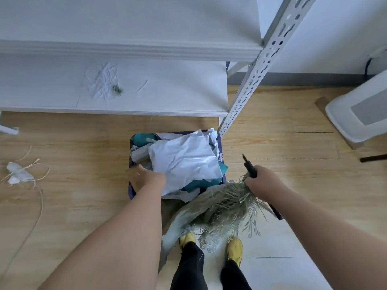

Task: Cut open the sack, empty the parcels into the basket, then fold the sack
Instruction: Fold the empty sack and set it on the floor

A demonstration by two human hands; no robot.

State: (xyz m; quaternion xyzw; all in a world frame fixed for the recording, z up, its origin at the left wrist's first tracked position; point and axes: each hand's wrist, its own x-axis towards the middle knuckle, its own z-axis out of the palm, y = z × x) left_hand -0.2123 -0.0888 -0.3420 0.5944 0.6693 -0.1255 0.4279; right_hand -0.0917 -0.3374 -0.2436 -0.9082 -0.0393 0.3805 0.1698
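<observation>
Left hand (144,176) fingers loose at basket (131,191) rim, right hand (259,183) gripping sack (219,208) edge — plus cutter (250,167)

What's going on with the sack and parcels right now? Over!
Right hand grips sack and cutter. Left hand open at basket. Parcels in basket. Nothing blocking.

Left hand (144,176) outstretched, right hand (260,181) clenched.

frayed sack (211,208) beside parcel-filled basket (131,193)
</observation>
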